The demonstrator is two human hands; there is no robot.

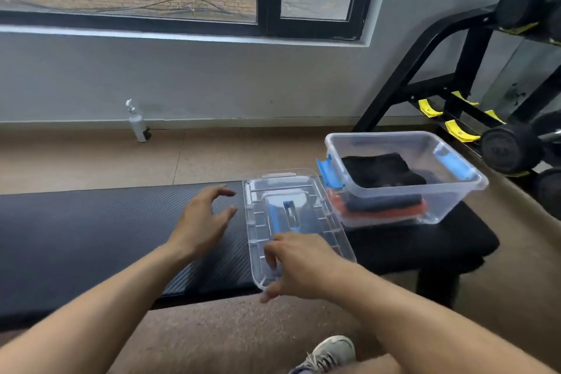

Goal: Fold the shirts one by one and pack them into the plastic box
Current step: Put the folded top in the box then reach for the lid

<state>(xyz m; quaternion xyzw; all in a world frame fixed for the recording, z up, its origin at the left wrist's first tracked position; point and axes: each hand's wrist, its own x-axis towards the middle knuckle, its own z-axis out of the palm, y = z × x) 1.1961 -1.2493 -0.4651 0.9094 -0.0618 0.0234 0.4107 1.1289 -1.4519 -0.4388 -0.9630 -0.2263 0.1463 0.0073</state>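
Note:
The clear plastic box (455, 188) with blue latches stands on the right end of the black padded bench (91, 237). Inside it lie folded shirts: a black one (382, 170) on top, a dark blue one (382, 202) below it, and an orange one (382, 215) at the bottom. The box's clear lid (288, 188) lies flat on the bench just left of the box. My right hand (303, 264) grips the lid's near end, fingers on top and thumb under the edge. Beside the lid's left edge, my left hand (203, 222) hovers with fingers spread, holding nothing.
A dumbbell rack (455, 70) with black dumbbells (510, 149) stands close behind and right of the box. A white spray bottle (138, 124) sits on the floor by the wall under the window. My shoe (331, 352) shows at the bottom.

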